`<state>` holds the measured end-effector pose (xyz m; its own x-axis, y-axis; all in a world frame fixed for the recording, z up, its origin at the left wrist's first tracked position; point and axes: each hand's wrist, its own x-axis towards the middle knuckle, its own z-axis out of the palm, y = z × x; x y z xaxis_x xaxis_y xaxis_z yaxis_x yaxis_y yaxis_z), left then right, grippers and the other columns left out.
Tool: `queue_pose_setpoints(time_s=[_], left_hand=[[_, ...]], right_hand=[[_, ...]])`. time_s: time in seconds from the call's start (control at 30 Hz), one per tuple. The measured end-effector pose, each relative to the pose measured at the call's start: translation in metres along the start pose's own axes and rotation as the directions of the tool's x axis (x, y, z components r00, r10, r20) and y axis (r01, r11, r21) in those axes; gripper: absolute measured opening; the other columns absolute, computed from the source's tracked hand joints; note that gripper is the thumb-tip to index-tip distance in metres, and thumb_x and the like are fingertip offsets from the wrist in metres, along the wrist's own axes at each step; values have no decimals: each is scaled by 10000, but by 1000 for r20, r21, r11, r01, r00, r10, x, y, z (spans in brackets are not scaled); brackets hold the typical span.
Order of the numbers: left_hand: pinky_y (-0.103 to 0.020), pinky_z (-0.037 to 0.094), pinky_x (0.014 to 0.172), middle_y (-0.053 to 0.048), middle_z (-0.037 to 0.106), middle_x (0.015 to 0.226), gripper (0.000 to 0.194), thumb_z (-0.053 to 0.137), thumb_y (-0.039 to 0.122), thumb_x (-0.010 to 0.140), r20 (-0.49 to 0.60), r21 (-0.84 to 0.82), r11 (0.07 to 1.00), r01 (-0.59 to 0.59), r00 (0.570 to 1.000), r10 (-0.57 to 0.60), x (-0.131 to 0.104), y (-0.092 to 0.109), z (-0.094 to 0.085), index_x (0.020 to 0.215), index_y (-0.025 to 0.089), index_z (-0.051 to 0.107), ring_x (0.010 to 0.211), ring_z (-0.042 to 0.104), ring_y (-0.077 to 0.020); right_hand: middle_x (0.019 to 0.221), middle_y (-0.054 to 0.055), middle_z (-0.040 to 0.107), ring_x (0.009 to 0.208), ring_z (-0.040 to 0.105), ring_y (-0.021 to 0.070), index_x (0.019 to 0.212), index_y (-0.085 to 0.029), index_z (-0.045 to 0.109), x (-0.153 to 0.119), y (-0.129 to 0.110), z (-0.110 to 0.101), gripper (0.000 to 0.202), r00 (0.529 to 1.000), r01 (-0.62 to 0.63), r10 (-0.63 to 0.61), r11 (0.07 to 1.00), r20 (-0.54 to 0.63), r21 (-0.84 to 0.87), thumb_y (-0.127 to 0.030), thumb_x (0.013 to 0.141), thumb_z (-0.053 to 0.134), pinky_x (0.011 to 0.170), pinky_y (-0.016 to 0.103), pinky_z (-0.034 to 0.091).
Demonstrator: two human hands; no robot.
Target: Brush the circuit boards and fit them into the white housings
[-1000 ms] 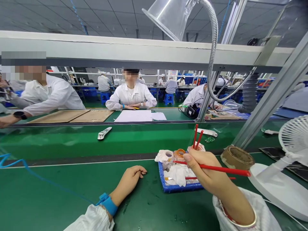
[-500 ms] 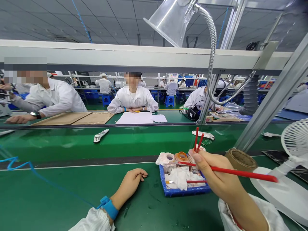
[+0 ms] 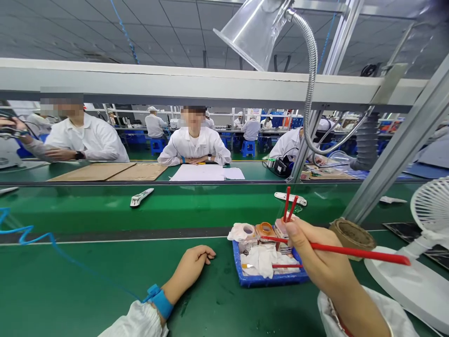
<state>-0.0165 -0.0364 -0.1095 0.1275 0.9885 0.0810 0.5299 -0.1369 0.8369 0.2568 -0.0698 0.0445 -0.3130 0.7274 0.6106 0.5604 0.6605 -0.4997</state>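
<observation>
My right hand point(image 3: 319, 252) pinches a long red-handled brush point(image 3: 361, 252) between thumb and fingers. Its thin end points left over the blue tray point(image 3: 273, 281), and its bristles cannot be made out. Inside the tray are crumpled white tissue point(image 3: 261, 260), a bottle with an orange rim point(image 3: 265, 229), a tissue-wrapped bottle point(image 3: 245, 231) and another brush point(image 3: 286, 266) lying flat. Two red sticks point(image 3: 289, 206) rise just behind my thumb; their lower ends are hidden. Left of the tray, my left hand point(image 3: 191, 267) rests on the green bench, fingers loosely curled in, with nothing visible in them.
White elongated casings point(image 3: 141, 197) lie on the green belt beyond the bench. A brown round pot point(image 3: 352, 236) and white fan point(image 3: 403, 271) stand at right. A clear lamp hood point(image 3: 252, 35) hangs overhead. A blue coiled cord point(image 3: 52, 241) runs to my left wrist. Co-workers sit opposite.
The casings on the belt have shifted slightly left. A co-worker at far left has drawn an arm back from the bench. My hands look nearly unmoved.
</observation>
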Motion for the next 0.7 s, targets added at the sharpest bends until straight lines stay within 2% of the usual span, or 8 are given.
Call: queue_pose_setpoints(time_s=[0.17,0.33,0.53,0.6,0.7], left_hand=[[-272,443,684,-49,644,756,322,333,162,730,-2,6,1000,-3,1000,3,-1,2,-1,793,152,649,679,593,-160],[-269,444,693,-46,648,784,322,339,158,719,1,-2,1000,-6,1000,6,-1,2,-1,799,160,651,680,589,-155],[-268,443,696,-43,650,772,320,341,167,717,-1,8,1000,5,1000,-5,-2,4,-1,798,164,651,686,593,-157],[-267,441,700,-42,652,777,323,340,169,719,0,12,1000,5,1000,-5,-2,5,-1,800,167,652,691,593,-157],[-266,440,703,-39,652,778,319,345,173,718,-3,15,1000,2,1000,-2,-2,6,-2,797,171,654,692,593,-156]], right_hand=[[505,-28,353,467,343,101,584,-189,315,1,1,5,383,1000,11,-10,999,30,-33,-322,942,304,495,255,274],[504,-33,340,458,361,95,594,-188,333,-2,-1,0,358,999,1,-2,1000,-32,-17,-296,935,337,464,242,269],[490,-34,335,460,342,94,568,-187,296,6,6,7,394,1000,-4,4,1000,-4,-26,-325,935,329,480,247,275],[499,-34,345,464,355,89,569,-183,314,6,5,3,394,999,-18,18,1000,-29,6,-328,934,342,472,240,278],[489,-40,324,447,333,77,554,-176,336,4,-1,-6,402,992,-23,28,999,-124,48,-317,929,365,459,237,267]])
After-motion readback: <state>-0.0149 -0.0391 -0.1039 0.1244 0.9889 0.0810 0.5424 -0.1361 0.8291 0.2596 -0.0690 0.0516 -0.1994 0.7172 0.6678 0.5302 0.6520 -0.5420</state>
